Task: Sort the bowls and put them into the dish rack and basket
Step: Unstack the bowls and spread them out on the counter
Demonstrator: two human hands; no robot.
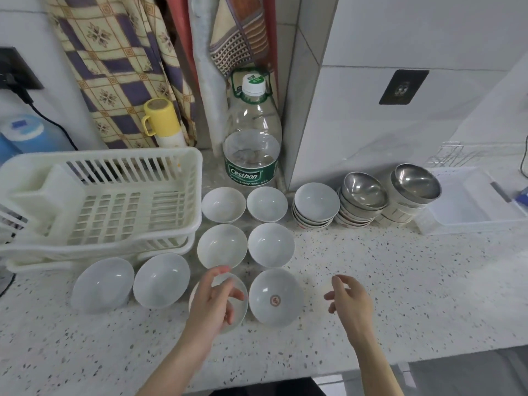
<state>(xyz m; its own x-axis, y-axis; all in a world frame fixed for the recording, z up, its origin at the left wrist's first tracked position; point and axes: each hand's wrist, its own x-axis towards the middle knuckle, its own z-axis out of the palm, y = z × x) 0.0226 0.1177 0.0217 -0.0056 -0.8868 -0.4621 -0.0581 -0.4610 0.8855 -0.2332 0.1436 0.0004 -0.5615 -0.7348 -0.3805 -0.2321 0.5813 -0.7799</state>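
Observation:
Several white bowls stand singly on the speckled counter [400,281]; one [275,298] has a red mark inside. My left hand [213,302] hovers open over the bowl [238,287] beside it, partly hiding it. My right hand [350,298] is open above bare counter to the right of the marked bowl. A stack of white bowls [315,205] and two stacks topped by steel bowls [364,192] [415,184] stand at the back right. The cream plastic basket [183,167] stands empty at the left. A wire dish rack [454,154] over a clear tray [471,207] is at the far right.
A large clear water bottle [253,144] stands against the wall behind the bowls. A yellow cup [160,120] and a blue appliance [25,135] are behind the basket. Patterned cloths [120,61] hang above. The counter's front edge runs below my arms.

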